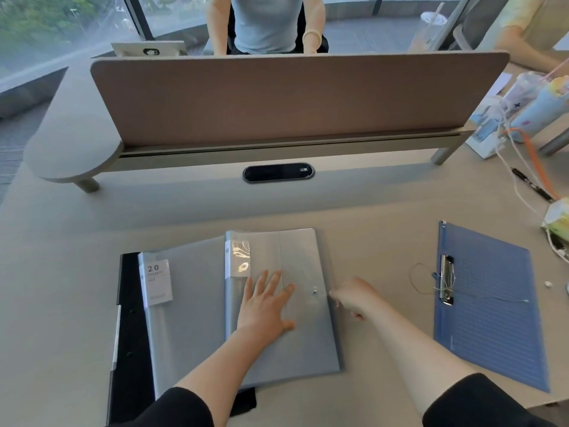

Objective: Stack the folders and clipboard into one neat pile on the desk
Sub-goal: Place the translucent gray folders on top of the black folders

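Folders lie in a loose overlapping heap on the near middle of the table (pixel 92 229). At the bottom is a black folder (pixel 129 318), its left edge and a lower corner sticking out. On it rests a translucent grey folder (pixel 191 303) with a white label reading "20 pockets" near its top left corner. Partly over that one, shifted to the right and a little farther from the person, sits a pale blue snap folder (pixel 301 263) with a small metal snap near its right edge.

The left hand (pixel 266 303) lies flat on the pale blue snap folder, fingers straight and spread, pressing down. The right hand (pixel 354 295) is at that folder's right edge, just beside the snap, with its fingers curled in; whether they actually pinch the edge I cannot tell from here. Both forearms are bare below dark sleeves.

Well apart to the right lies the blue clipboard (pixel 492 306), flat on the table and slightly turned, its metal clip on the left side with a thin string trailing across it.

Farther back stands a brown divider screen (pixel 292 97) with a black oval cable port (pixel 277 173) in front of it. At the far right are cables, a black pen (pixel 531 184) and some colourful containers. Another person sits behind the screen.
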The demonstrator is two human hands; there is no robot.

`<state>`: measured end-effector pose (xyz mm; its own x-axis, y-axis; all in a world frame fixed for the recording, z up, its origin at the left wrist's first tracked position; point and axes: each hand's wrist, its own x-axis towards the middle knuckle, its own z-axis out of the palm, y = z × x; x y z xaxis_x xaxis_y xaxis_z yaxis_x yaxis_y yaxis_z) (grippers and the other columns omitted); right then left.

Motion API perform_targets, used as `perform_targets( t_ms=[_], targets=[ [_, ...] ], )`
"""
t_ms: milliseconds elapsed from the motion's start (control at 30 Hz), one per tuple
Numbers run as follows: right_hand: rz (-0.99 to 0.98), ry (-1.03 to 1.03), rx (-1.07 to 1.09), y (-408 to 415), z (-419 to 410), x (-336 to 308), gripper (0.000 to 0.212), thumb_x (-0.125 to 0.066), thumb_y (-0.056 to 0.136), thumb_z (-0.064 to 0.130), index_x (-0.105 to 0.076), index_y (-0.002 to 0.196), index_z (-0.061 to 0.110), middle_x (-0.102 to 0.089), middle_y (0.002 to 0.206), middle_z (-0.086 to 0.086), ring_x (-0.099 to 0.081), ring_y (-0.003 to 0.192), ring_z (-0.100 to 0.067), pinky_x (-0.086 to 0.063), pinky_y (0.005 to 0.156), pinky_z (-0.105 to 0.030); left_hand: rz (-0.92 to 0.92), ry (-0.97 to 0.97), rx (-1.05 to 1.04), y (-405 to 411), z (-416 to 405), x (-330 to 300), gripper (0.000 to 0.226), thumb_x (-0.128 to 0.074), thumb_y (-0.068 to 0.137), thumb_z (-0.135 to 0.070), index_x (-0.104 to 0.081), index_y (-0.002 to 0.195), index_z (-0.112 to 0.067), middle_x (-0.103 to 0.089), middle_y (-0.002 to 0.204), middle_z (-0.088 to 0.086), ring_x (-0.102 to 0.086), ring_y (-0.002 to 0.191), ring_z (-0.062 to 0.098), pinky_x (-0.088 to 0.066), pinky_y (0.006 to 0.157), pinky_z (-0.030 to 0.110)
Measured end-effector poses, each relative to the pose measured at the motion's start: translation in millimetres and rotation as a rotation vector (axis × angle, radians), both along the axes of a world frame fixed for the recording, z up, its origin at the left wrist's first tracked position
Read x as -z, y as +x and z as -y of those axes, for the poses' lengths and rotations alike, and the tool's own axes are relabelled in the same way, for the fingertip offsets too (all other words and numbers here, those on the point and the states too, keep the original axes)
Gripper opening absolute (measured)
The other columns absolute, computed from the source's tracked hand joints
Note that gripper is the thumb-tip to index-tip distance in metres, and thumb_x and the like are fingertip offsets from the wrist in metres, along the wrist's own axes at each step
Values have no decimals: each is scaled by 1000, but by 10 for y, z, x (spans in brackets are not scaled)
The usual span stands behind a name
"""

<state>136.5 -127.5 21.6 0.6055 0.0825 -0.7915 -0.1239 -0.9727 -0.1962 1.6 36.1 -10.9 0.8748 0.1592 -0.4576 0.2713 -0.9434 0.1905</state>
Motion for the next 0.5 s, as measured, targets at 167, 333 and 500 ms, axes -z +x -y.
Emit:
perform_targets(
  t_ms=[167, 333, 500],
  targets=[
    [-8, 97, 232, 45, -134, 79, 21, -49, 82, 11, -67, 78, 3, -67, 67, -11, -53, 47, -23, -40, 44, -21, -4, 0, 3, 21, -5, -32, 83, -57, 85, -60, -14, 153, -43, 5, 167, -3, 12, 152, 26, 11, 119, 50],
    [112, 120, -7, 6, -369, 132, 20, -49, 82, 10, -68, 77, 7, -72, 86, -14, -64, 73, -30, -46, 63, -28, -18, -10, -14, 37, -5, -32, 84, -60, 83, -60, -16, 153, -44, 4, 167, -4, 10, 152, 25, 11, 119, 49],
    [288, 40, -347, -166, -576, 145, 27, -46, 95, 23, -66, 106, 10, -68, 114, -15, -64, 107, -33, -45, 77, -31, 0, -24, -30, 25, 0, -13, 84, -62, 82, -60, -19, 152, -45, 1, 167, -4, 7, 153, 25, 11, 119, 48]
  ],
)
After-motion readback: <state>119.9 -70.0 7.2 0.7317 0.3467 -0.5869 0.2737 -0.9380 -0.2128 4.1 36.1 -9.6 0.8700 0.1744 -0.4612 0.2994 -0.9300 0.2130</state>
